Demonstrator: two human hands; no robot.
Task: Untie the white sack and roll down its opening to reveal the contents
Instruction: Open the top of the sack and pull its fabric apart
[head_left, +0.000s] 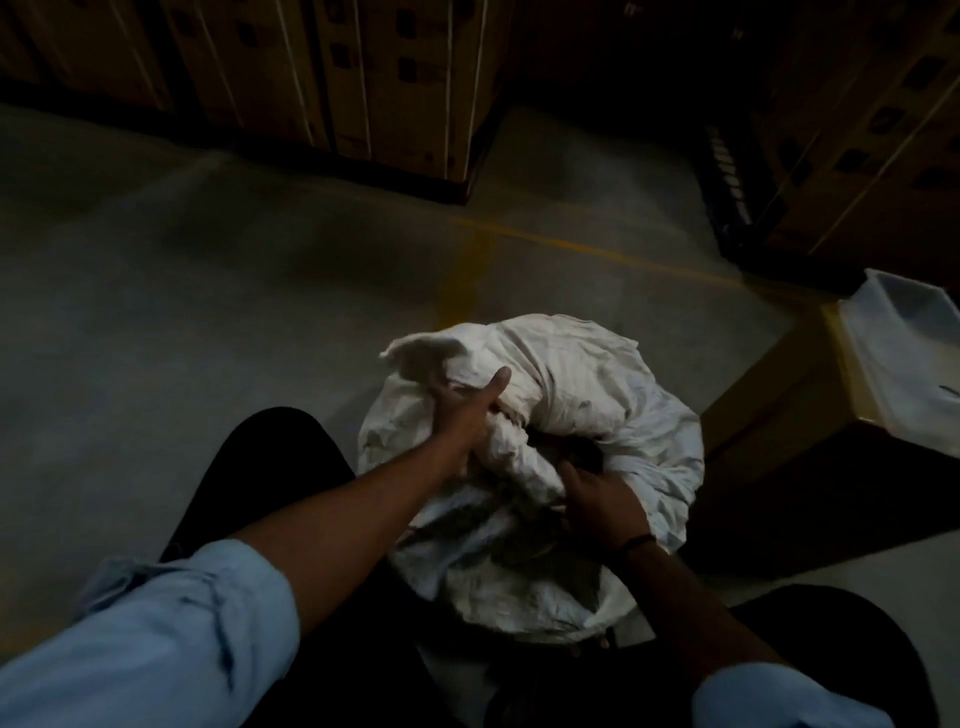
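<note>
The white sack (587, 415) stood on the concrete floor (208, 291) between the person's dark-trousered knees, its mouth bunched into crumpled folds. The cloth looked thin, papery and heavily creased, with a loose flap sticking up at the far left. No tie showed anywhere, so the knot seemed already undone and the rolling-down step was in hand. A dark gap had opened near the middle, though what lay inside was too dim to make out.

The left hand (467, 410) gripped a fold at the far rim, thumb laid flat on top and fingers tucked under the cloth. The right hand (597, 504) was closed over the near edge, fingers curled into the fabric beside the gap. The next move likely called for both hands to pull outward and turn the rim over on itself, working round evenly so the limp cloth would not slump back.

Just right of the sack sat a cardboard box (810, 457) with pale wrapping on top. Stacked cartons (337, 73) lined the far side.
</note>
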